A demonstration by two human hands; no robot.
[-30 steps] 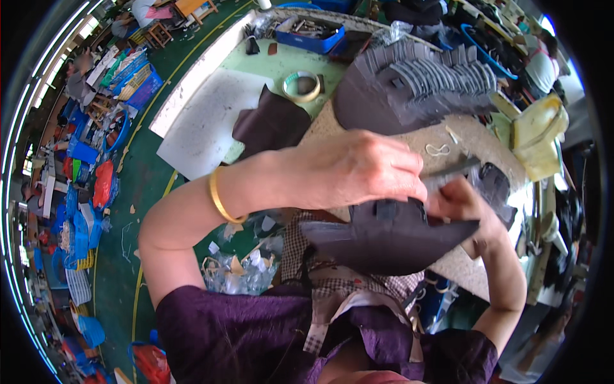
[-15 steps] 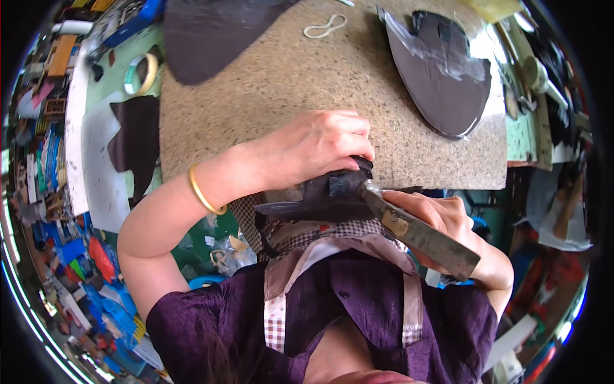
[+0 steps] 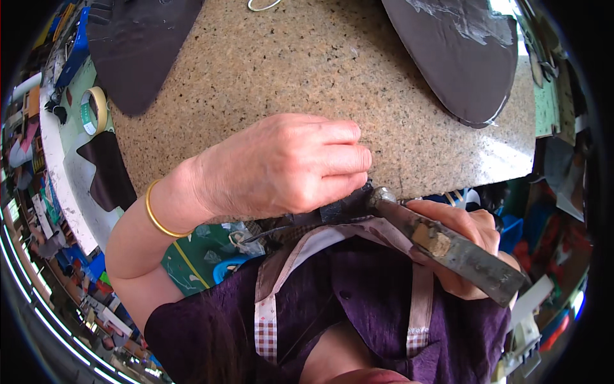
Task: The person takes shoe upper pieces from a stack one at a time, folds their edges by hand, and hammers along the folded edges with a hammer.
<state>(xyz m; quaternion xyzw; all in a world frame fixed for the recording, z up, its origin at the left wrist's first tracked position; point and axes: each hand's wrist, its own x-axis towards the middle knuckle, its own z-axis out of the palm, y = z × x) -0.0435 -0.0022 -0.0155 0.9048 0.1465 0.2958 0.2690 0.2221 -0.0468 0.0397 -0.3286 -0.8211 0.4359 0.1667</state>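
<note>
My left hand (image 3: 291,163) is closed, its fingers curled over a dark leather piece (image 3: 348,206) at the near edge of the stone slab. Most of that piece is hidden under the hand and below the edge. A hammer (image 3: 470,262) is gripped in my right hand (image 3: 470,233); its handle is mostly out of sight, with the wooden end showing in the metal head. The rounded face of the head is beside the leather piece, close to my left fingertips. Whether it touches the piece, I cannot tell.
Two large dark brown rounded pieces lie on the stone slab (image 3: 268,77), one at the far left (image 3: 144,57) and one at the far right (image 3: 457,67). Along the left side are a tape roll (image 3: 94,110) and a dark cut piece (image 3: 105,169). A pale loop (image 3: 263,8) lies at the back.
My view has shifted, so the slab looks closer. The left hand now covers more of the leather piece. The hammer stays in my right hand near it.
</note>
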